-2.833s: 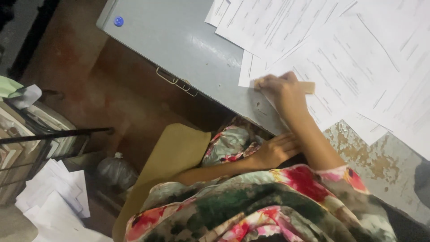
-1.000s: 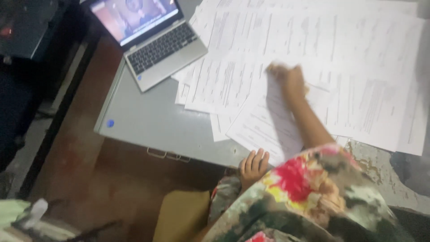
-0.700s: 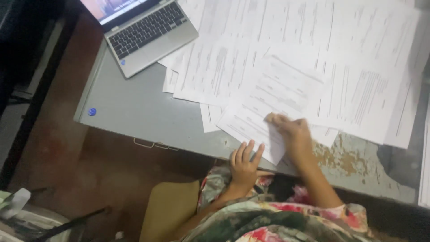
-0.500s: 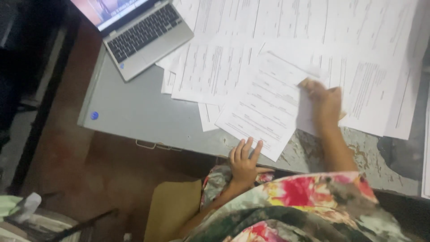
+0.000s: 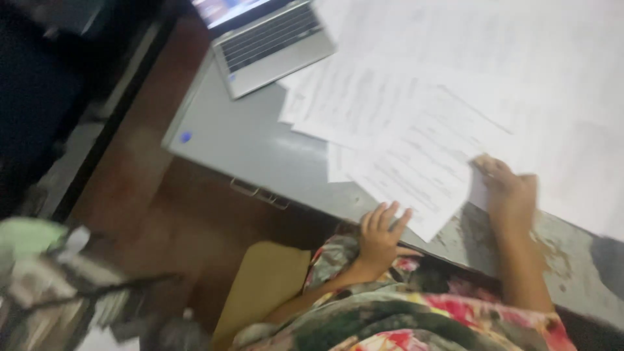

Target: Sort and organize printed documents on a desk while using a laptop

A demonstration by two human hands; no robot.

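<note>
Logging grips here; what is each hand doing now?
Left hand: open, fingers spread on the grey desk edge.
Right hand: closed on a printed sheet.

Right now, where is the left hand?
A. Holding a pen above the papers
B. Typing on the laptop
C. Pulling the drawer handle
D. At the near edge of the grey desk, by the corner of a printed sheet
D: the left hand rests with fingers spread at the near edge of the grey desk, beside the corner of the printed sheet; the laptop lies far from it.
</note>
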